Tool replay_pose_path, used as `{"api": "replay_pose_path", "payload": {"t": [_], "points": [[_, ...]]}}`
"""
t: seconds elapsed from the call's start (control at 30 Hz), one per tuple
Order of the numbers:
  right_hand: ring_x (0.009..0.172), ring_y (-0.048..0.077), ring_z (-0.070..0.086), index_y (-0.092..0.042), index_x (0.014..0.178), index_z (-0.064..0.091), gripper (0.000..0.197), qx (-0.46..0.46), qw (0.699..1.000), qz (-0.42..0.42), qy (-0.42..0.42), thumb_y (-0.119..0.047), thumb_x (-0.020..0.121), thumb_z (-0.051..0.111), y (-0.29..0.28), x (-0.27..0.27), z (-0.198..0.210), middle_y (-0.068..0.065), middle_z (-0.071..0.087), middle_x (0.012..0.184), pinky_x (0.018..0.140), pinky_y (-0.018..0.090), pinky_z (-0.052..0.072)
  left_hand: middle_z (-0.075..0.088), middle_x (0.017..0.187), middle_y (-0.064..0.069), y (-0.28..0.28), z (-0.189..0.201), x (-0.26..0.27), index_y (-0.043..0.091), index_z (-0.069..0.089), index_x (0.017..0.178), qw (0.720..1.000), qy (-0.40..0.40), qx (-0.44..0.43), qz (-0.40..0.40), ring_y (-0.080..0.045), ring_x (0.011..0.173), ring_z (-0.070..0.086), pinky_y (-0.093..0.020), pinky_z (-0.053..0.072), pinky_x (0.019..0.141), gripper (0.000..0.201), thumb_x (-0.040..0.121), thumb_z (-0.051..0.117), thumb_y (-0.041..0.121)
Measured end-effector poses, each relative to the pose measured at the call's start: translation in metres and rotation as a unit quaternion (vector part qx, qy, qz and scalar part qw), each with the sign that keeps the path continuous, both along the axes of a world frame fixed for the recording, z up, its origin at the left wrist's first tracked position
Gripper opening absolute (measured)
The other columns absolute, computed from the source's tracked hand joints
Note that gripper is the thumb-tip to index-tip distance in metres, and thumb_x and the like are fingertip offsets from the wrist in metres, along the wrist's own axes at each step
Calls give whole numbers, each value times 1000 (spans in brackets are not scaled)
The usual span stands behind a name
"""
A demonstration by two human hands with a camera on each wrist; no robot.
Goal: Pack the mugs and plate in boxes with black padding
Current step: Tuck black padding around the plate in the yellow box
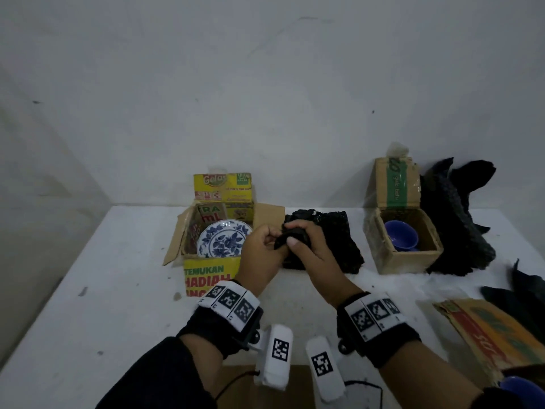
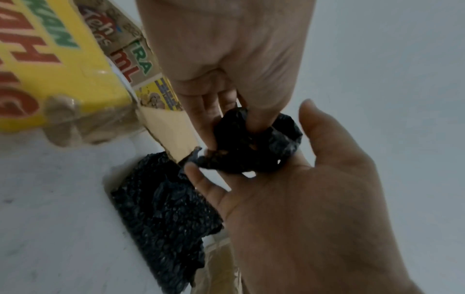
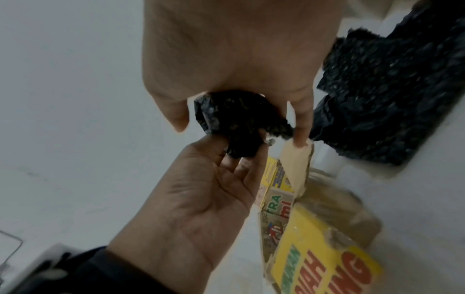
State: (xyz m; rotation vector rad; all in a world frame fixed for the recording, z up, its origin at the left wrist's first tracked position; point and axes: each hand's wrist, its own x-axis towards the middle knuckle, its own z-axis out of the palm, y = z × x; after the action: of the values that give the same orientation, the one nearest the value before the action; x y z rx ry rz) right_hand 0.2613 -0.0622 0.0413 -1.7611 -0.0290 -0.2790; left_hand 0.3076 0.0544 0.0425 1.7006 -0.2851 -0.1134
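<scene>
Both hands meet over the table's middle around a crumpled wad of black padding (image 1: 290, 236) (image 2: 251, 143) (image 3: 236, 123). My left hand (image 1: 262, 249) (image 2: 214, 111) (image 3: 221, 169) pinches its lower edge, while my right hand (image 1: 306, 246) (image 2: 289, 179) (image 3: 239, 69) curls round it from above. A blue-and-white floral plate (image 1: 224, 239) leans inside the open yellow box (image 1: 212, 273) (image 2: 62, 69) (image 3: 314, 248), just left of the hands. A blue mug (image 1: 401, 237) sits in the small brown box (image 1: 410, 258) at the right.
A flat sheet of black padding (image 1: 333, 240) (image 2: 163, 208) (image 3: 390, 99) lies behind the hands. More padding (image 1: 460, 216) is heaped right of the brown box. Flattened cardboard (image 1: 486, 335) and a second blue mug (image 1: 522, 391) are at the near right. The white wall stands close behind.
</scene>
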Motion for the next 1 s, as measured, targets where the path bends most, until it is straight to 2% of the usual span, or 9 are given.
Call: {"api": "replay_pose_path", "payload": {"t": [0.1,0.17,0.27,0.37,0.5,0.6,0.7,0.87,1.0], "points": [[88,19,57,-20,102,58,13,57,997,24,44,-22,92,50,27,17,7,17,52,111,65,20,50,59,66,-3,28,7,9,10,48,73,1000,2,3,-14,-7,59,58,-30,49,59,22,80,67,2],[79,20,56,-20,94,59,18,57,997,0,53,-9,96,45,41,32,14,18,56,106,58,20,47,67,81,-1,49,12,17,8,58,85,998,-13,28,-50,-10,76,65,-30,54,69,13,81,70,11],[89,24,58,-25,100,54,25,36,997,-20,61,-1,94,46,58,56,18,13,54,108,68,27,51,60,99,13,82,12,33,25,61,98,989,-79,117,-32,-3,92,56,-19,46,79,20,81,71,22],[88,32,59,-23,107,40,30,29,990,-70,115,-3,89,55,71,81,14,16,51,107,67,40,55,57,114,7,113,4,56,28,58,110,991,-63,113,37,-9,104,54,-25,45,87,30,81,68,32],[73,28,60,-8,88,53,12,-66,982,-85,159,4,86,54,89,111,7,10,58,79,60,28,56,49,124,6,148,-5,80,13,53,124,991,-32,90,94,-4,113,44,-19,37,96,33,92,55,17],[79,34,63,-14,74,61,22,-99,972,-78,201,6,82,57,102,132,-11,15,65,81,70,46,57,54,118,16,164,-20,96,28,55,117,995,10,54,80,-6,114,49,-31,41,102,24,96,46,19],[78,28,65,-15,71,69,19,-125,964,-77,223,1,78,62,109,152,-31,9,69,79,73,44,57,57,128,13,167,-40,113,36,54,125,998,51,42,20,-10,121,52,-42,43,103,31,99,36,35],[78,22,64,-22,74,64,12,-140,949,-102,264,-11,76,69,119,180,-36,4,69,81,73,34,56,60,107,31,157,-31,112,37,45,117,986,124,-98,-43,21,94,56,-2,45,74,34,102,19,20],[74,23,53,-19,67,36,36,-129,936,-114,308,-11,72,71,137,200,-45,3,47,70,66,35,45,37,135,20,159,-60,114,39,26,129,977,156,-141,-24,16,113,45,-8,40,93,33,101,16,25]]}}
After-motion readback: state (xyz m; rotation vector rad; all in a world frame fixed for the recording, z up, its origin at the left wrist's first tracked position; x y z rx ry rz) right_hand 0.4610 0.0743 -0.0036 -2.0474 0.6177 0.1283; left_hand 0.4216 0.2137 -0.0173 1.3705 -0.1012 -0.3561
